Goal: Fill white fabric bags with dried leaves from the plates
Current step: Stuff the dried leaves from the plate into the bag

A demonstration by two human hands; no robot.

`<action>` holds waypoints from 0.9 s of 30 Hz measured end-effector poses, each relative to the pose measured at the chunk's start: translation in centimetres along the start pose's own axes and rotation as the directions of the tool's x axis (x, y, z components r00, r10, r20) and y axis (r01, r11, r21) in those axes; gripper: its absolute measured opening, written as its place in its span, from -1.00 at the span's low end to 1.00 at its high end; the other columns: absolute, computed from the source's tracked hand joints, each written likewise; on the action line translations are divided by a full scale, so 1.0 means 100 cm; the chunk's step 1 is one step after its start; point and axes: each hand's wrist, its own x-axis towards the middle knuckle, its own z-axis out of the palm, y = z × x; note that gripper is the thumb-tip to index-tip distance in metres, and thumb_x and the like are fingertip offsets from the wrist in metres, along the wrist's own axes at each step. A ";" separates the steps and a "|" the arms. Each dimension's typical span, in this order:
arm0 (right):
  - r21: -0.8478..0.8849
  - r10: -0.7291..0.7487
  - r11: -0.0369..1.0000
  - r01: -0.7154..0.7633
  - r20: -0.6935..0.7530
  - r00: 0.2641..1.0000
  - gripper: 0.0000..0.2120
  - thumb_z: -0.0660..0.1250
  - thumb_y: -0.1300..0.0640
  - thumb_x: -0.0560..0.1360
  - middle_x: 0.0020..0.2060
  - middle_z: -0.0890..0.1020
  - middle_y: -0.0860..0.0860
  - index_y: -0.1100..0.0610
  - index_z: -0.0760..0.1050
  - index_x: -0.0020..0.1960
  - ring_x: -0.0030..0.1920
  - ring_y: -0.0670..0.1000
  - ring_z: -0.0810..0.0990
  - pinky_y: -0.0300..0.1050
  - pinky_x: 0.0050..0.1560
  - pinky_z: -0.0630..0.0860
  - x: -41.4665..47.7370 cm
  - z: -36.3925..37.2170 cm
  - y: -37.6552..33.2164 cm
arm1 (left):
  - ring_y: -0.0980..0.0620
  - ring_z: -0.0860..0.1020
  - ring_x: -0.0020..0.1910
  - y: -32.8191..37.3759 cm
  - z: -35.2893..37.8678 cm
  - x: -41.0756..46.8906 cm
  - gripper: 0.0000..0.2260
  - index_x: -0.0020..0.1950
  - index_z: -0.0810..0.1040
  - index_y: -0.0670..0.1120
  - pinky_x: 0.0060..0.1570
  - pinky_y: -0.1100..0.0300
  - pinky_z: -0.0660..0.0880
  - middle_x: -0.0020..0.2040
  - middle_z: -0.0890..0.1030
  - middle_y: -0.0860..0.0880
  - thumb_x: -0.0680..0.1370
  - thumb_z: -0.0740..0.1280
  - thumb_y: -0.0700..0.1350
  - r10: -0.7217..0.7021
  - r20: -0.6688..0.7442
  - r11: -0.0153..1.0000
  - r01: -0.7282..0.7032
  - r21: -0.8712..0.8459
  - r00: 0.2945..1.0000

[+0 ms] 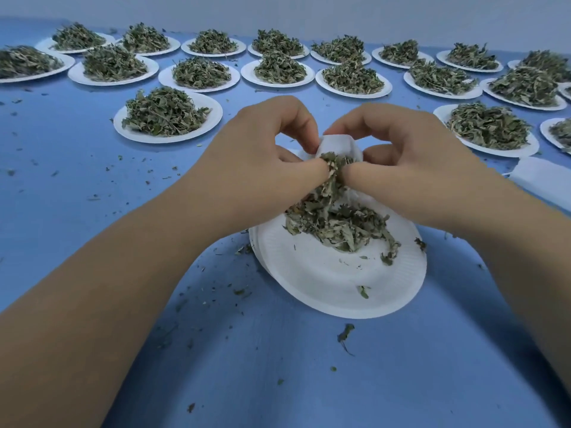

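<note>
Bag [338,146] of white fabric is held open-mouthed between a person's two hands at the middle of a blue table [77,193], just above the far side of the near plate [340,285]. At left, a heaped plate [154,138] stands alone, well apart from the hands; behind it, two rows of like plates [278,84], each piled with dried greenery, run the width of the table to a pale wall. The left hand [265,156] has its fingers curled, pinching the bag's left rim, while its thumb presses the leaves [332,168] stuffed in the mouth. More trail from there down to a loose heap [340,223] on the near plate, whose front half is bare but for a few scraps; at its left edge further rims show beneath it, as of a stack. The right hand [411,159] mirrors the left, fingers curled over the bag's right rim and thumb against the same tuft. To the right, another plate [500,152], also heaped, sits beyond the right wrist, with folded white fabric [543,177] just in front of it at the frame's edge. Crumbs [344,332] of leaf lie scattered across the table
</note>
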 end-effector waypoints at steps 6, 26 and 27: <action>0.058 -0.026 0.998 0.029 -0.055 0.998 -0.74 0.40 0.31 0.47 -0.08 0.71 -0.18 -0.03 0.63 0.00 -0.27 0.05 0.71 -0.13 -0.27 0.56 -0.005 0.001 0.003 | 0.12 0.63 -0.29 -0.003 0.011 0.001 -0.78 0.03 0.50 0.07 -0.17 0.21 0.55 -0.14 0.61 0.13 0.42 0.42 -0.04 0.132 -0.100 0.987 -0.121 0.105 0.986; -0.329 -0.224 0.937 0.116 -0.313 0.923 -0.85 0.41 0.15 0.42 -0.28 0.55 -0.12 -0.01 0.51 -0.05 -0.26 -0.14 0.55 -0.34 -0.23 0.42 -0.002 0.024 0.006 | 0.16 0.38 -0.47 -0.004 0.024 0.001 -0.76 -0.12 0.48 0.02 -0.35 0.45 0.28 -0.46 0.42 0.10 0.38 0.38 -0.31 0.223 -0.154 0.959 -0.189 0.211 0.963; -0.328 -0.201 0.940 0.095 -0.309 0.930 -0.86 0.42 0.11 0.44 -0.21 0.58 -0.15 -0.05 0.53 -0.03 -0.22 -0.15 0.59 -0.35 -0.19 0.45 -0.002 0.024 0.007 | 0.15 0.39 -0.47 -0.005 0.023 0.002 -0.76 -0.12 0.48 0.02 -0.36 0.45 0.29 -0.45 0.44 0.10 0.38 0.38 -0.31 0.210 -0.168 0.961 -0.172 0.217 0.963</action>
